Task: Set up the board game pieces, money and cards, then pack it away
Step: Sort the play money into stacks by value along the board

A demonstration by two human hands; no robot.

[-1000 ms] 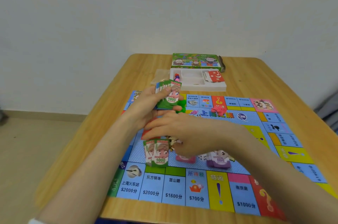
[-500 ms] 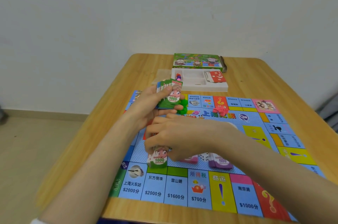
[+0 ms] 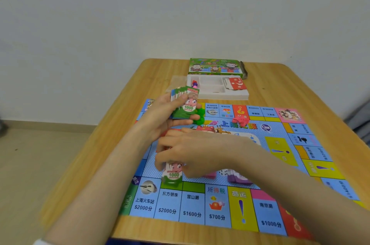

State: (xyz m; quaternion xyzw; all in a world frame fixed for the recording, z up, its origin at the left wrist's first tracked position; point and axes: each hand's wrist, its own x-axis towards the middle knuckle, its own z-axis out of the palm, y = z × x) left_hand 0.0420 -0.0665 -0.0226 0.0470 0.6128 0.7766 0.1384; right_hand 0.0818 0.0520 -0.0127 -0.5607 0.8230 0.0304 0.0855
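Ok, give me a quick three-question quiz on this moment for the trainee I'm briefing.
1. True or false: the left hand holds a fan of green notes.
2. Where is the die? A) in the left hand B) on the board, between the pink notes and the purple notes C) in the white tray
3. Fill in: the stack of notes that the right hand grips reads ____.
Key: 1 true; 2 B; 3 1000.

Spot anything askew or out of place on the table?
Minor only: the red question-mark cards lie crooked in the right compartment of the white tray. The green box behind it has its end flap open. Nothing looks spilled or damaged.
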